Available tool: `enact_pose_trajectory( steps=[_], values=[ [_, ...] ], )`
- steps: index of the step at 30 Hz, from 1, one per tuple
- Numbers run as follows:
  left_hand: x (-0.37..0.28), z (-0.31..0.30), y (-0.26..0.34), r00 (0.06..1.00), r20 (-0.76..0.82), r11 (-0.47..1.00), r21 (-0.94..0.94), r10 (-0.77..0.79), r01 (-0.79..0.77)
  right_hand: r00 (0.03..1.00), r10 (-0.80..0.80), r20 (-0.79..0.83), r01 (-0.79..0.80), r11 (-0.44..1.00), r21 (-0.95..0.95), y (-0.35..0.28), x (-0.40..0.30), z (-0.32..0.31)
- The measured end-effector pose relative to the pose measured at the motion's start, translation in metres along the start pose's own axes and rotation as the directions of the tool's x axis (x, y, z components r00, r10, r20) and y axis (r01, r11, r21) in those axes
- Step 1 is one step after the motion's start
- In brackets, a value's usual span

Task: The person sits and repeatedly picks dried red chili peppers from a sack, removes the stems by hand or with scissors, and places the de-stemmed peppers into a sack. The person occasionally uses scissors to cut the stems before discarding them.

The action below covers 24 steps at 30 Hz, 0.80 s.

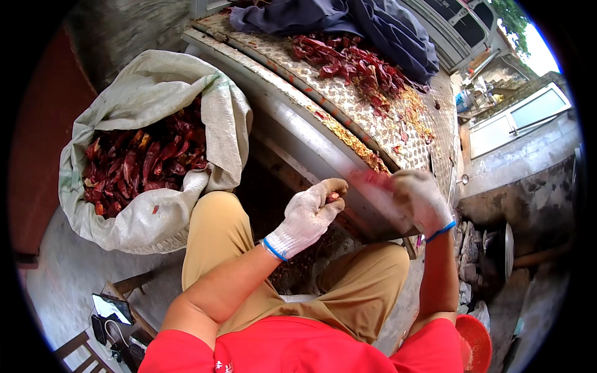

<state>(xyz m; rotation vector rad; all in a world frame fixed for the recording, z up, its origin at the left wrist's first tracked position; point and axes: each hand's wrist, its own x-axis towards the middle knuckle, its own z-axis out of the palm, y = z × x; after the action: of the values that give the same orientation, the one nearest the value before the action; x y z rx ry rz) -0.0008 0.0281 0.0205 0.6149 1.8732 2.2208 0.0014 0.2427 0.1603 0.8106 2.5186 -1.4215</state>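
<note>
My left hand [315, 205], in a knitted glove with a blue cuff edge, is closed above my knees. A small reddish stub of dried chili pepper [332, 197] shows between its thumb and fingers. My right hand [419, 198], gloved alike, is motion-blurred by the corner of the metal bed. From its fingers a blurred dried red chili pepper [371, 180] points left. To my left, a white woven sack [219, 140] with rolled-down rim holds many dried red chili peppers [140, 158]. Flattened red chili skins [345, 58] are heaped on the patterned metal bed [275, 58].
A dark blue cloth [387, 28] partly covers the heap. Yellow chili seeds [354, 137] line the bed's edge. A red plastic basin [475, 342] stands low at right. At lower left, a device with a lit screen [113, 307] and cables rests by a wooden chair [84, 347].
</note>
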Motion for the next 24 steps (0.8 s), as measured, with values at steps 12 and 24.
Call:
enact_pose_trajectory(
  steps=[12,24],
  values=[
    [0.004,0.002,-0.016,0.919,0.249,0.824,-0.415,-0.305,0.386,0.957,0.040,0.286,-0.068,0.994,0.086,0.017,-0.030,0.053],
    [0.003,-0.003,-0.008,0.872,0.368,0.713,-0.511,-0.324,0.480,0.598,-0.800,0.051,0.799,0.590,-0.112,0.056,-0.015,0.069]
  ],
)
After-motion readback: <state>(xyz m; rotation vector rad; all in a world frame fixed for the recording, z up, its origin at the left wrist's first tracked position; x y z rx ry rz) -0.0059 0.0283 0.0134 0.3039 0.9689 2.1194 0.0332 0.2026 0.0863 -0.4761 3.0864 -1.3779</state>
